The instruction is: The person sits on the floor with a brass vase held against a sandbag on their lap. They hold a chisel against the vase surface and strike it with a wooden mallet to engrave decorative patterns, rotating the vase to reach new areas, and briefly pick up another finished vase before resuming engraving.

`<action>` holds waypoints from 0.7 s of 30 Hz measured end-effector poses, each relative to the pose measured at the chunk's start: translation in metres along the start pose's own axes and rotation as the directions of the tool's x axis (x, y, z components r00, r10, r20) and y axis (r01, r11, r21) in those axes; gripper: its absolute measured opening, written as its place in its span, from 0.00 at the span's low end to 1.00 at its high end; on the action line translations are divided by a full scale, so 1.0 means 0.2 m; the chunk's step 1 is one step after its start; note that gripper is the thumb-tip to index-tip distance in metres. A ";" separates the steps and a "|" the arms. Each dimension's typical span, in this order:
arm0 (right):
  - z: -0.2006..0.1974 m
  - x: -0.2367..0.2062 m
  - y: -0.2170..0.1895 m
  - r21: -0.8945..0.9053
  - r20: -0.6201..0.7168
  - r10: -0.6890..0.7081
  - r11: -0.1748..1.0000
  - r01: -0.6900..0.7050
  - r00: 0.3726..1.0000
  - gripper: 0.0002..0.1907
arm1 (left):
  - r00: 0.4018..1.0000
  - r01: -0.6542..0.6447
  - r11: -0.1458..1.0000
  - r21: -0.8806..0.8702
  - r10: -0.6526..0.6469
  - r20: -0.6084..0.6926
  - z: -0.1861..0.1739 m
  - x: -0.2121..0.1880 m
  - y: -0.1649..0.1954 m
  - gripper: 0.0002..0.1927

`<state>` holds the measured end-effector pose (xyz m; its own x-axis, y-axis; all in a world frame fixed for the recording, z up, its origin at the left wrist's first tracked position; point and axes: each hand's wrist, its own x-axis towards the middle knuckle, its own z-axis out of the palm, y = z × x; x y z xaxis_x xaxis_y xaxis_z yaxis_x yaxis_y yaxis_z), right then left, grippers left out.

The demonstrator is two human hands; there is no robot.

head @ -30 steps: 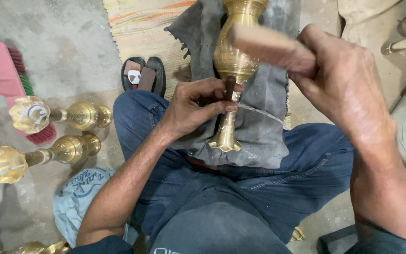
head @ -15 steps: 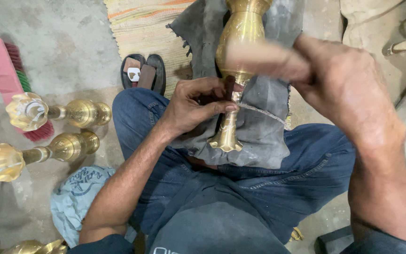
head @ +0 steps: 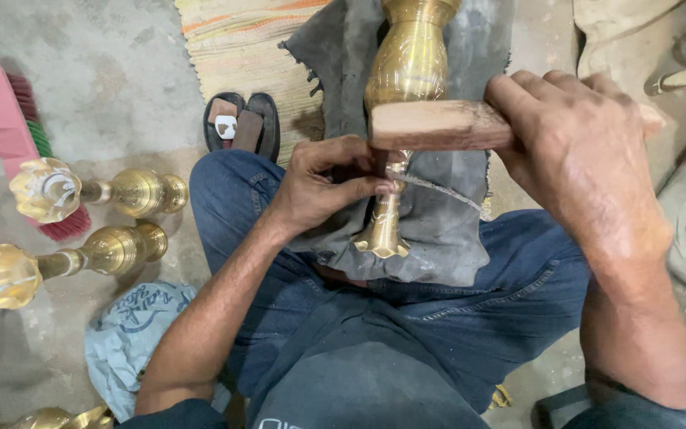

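Observation:
A tall brass vase-shaped piece [head: 408,63] lies on a dark grey cloth [head: 446,230] across my lap, its narrow flared end [head: 383,238] toward me. My left hand [head: 323,187] pinches a small dark punch tool against the brass neck; the tool is mostly hidden by my fingers. My right hand [head: 581,151] grips a wooden mallet [head: 430,125], held level just above the neck and the left fingers. I sit on the floor in blue jeans.
Two finished brass pieces [head: 89,191] [head: 65,262] lie on the concrete floor at left, a third [head: 49,419] at the bottom left corner. A pink brush [head: 9,119], a striped mat [head: 240,48], dark sandals [head: 244,127], and a pale blue cloth [head: 132,334] surround them.
The mallet in my right hand has swung down from a raised, tilted position to level over the brass neck. My left hand has stayed on the punch.

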<state>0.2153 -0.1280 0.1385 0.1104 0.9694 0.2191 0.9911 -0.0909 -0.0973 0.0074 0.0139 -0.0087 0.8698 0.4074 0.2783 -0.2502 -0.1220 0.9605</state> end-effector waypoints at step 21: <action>0.15 -0.21 0.12 0.285 0.060 0.315 0.904 -0.318 0.947 0.17 | 0.954 0.277 0.902 0.331 -0.217 -0.208 0.22 -0.04 0.23 0.21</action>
<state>0.2316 -0.1639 0.0989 0.4122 0.9033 0.1188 0.8394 -0.3258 -0.4349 0.0072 -0.0355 0.0334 0.7953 0.6034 0.0584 0.1559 -0.2967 0.9422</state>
